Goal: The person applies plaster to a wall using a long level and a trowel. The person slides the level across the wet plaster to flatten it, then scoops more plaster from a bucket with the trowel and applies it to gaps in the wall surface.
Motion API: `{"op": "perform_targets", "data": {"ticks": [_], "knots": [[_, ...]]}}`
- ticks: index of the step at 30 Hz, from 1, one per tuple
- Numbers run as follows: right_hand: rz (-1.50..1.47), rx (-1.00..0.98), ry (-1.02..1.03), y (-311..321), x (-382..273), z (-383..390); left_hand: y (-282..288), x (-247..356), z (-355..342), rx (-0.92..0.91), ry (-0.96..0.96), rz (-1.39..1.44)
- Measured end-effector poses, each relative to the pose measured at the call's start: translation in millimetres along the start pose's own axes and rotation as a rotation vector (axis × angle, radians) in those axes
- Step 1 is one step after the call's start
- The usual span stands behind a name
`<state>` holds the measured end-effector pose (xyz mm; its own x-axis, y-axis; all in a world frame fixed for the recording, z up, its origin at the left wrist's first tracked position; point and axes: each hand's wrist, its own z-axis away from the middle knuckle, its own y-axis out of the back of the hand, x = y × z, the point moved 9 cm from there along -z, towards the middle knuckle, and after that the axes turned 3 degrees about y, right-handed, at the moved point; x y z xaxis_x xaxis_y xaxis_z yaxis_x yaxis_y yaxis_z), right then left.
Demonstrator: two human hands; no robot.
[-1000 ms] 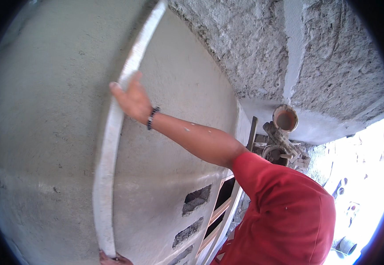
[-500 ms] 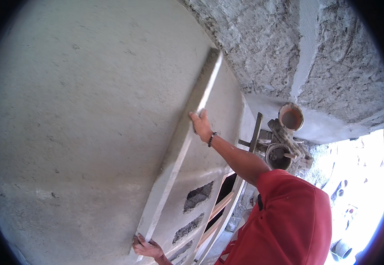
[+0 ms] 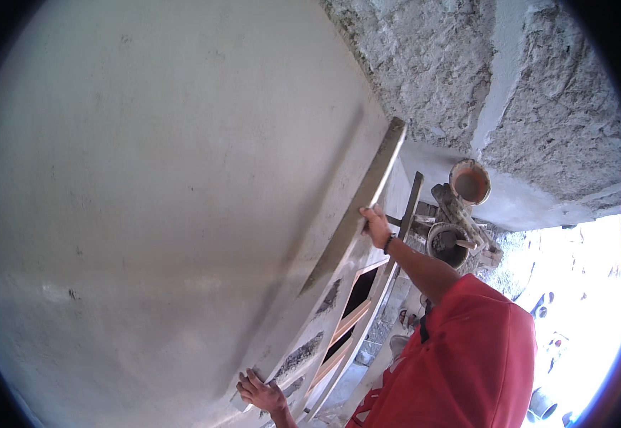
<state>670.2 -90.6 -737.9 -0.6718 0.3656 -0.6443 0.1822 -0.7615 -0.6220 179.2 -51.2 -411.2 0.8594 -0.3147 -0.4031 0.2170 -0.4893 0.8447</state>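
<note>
Grey, smooth-faced plaster covers the wall (image 3: 146, 200) left of both grips, and a long straight bar (image 3: 337, 246) slants in front of it, with a grip toward each end. The right hand (image 3: 377, 227) is closed round the bar some way below its upper end; the left hand (image 3: 260, 394) has its fingers curled over the lower end. Such wide spacing probably steadies the length against twisting. A dark shadow runs along the wall beside the bar, suggesting that part of it stands off the plaster, though contact cannot be told for certain. Right of the upper grip, a reddish bucket (image 3: 462, 172) and a second bucket (image 3: 431, 246) sit close together, presumably placed for easy reach. Between the two grips, to the bar's right, are rough recesses (image 3: 303, 352) and a wooden frame (image 3: 353, 319).
</note>
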Motion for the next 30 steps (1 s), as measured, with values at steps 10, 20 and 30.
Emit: {"op": "perform_targets", "data": {"ticks": [10,20,30], "knots": [[0.039,0.087,-0.017,103.7,31.2,106.3,-58.8,-39.9,67.3,-0.22,-0.25,0.129],[-0.144,0.378,-0.121,188.0,91.7,184.6,-11.8,-20.7,72.0,-0.203,-0.475,0.161],[-0.359,0.518,-0.292,235.7,158.1,197.4,84.2,56.3,20.4,-0.186,-0.69,-0.056]]}}
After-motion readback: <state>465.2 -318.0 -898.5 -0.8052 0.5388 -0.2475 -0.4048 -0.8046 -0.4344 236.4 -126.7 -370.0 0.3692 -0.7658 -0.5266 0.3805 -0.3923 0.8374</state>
